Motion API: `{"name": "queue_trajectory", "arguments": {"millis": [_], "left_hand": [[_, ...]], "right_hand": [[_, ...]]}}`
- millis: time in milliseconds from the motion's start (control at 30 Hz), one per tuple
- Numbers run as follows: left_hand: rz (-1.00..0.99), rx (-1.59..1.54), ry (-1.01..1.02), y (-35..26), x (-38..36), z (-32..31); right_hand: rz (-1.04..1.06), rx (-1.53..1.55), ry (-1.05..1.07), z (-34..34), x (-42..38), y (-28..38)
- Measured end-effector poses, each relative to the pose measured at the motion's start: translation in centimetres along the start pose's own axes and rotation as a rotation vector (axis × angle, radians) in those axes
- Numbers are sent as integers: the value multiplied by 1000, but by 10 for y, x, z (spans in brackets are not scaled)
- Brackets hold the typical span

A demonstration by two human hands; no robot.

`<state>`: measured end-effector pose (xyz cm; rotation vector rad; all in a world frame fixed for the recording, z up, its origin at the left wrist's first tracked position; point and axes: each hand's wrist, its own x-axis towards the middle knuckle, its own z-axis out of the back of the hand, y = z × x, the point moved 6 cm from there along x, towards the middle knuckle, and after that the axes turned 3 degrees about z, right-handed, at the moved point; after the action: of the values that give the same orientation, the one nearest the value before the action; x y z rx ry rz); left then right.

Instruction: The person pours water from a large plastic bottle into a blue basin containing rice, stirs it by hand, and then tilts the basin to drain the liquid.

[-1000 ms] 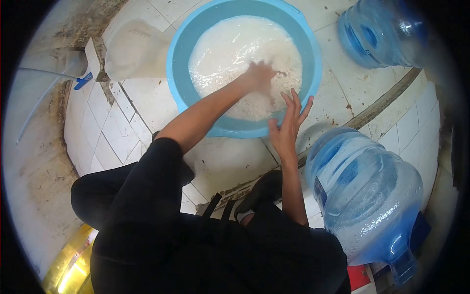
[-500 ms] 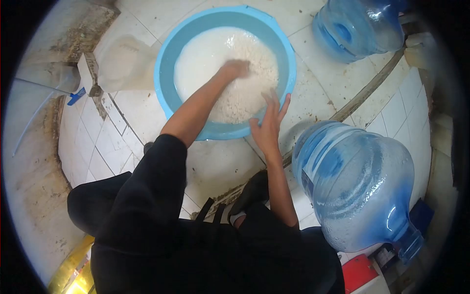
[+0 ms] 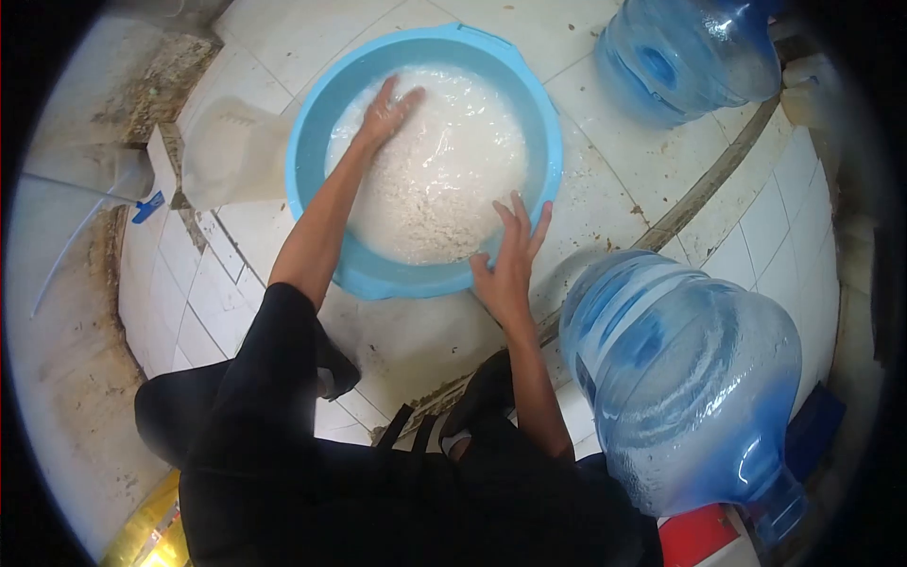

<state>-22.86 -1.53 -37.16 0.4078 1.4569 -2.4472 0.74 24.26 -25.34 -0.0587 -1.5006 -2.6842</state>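
A round light-blue basin (image 3: 553, 142) stands on the tiled floor, holding cloudy white water over pale, rice-like grains (image 3: 425, 213). My left hand (image 3: 387, 115) is at the far left part of the basin, at the surface of the water, with its fingers apart and nothing visible in them. At the near right side, my right hand (image 3: 513, 260) rests against the basin's rim. Its fingers are spread and its thumb reaches toward the left along the edge.
A large clear-blue water jug (image 3: 694, 369) lies on its side at the right. Another jug (image 3: 685, 61) is at the upper right. A whitish translucent container (image 3: 231, 151) stands left of the basin. A blue-headed tool (image 3: 148, 206) is farther left.
My left hand has moved from the middle of the basin to its far left, and its fingers have spread. The grains look more covered by cloudy water. My right hand stays at the rim.
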Motion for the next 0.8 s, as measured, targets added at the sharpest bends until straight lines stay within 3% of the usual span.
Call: {"name": "queue_trajectory", "arguments": {"millis": [67,133,200,267,300,467,533,633,700,733,800], "left_hand": [[93,63,2,-3,20,-6],[171,50,131,-14,27,-21],[191,168,96,-23,24,-33],[251,119,442,-20,34,-60],[249,107,439,-21,35,-65],[-143,554,845,-35,5,-112],[-72,631,787,-47,-29,-103],[-117,750,875,-41,-67,-102],[-505,954,1004,-44,-114,-100],[-502,956,1006,-39,-134,-91],[-777,1023,851,-43,-176,-69]], "right_hand": [[36,-24,-16,0,0,2],[28,-13,-14,-1,0,1],[23,-3,-15,-2,0,2],[39,-77,-8,-1,2,5],[46,-86,-1,-1,4,5],[43,-62,15,-1,1,1],[45,-76,21,-2,1,0],[47,-66,22,-2,0,-3],[50,-35,19,-1,-1,-2],[54,-28,17,-1,-1,-1],[56,-16,12,0,-1,1]]}}
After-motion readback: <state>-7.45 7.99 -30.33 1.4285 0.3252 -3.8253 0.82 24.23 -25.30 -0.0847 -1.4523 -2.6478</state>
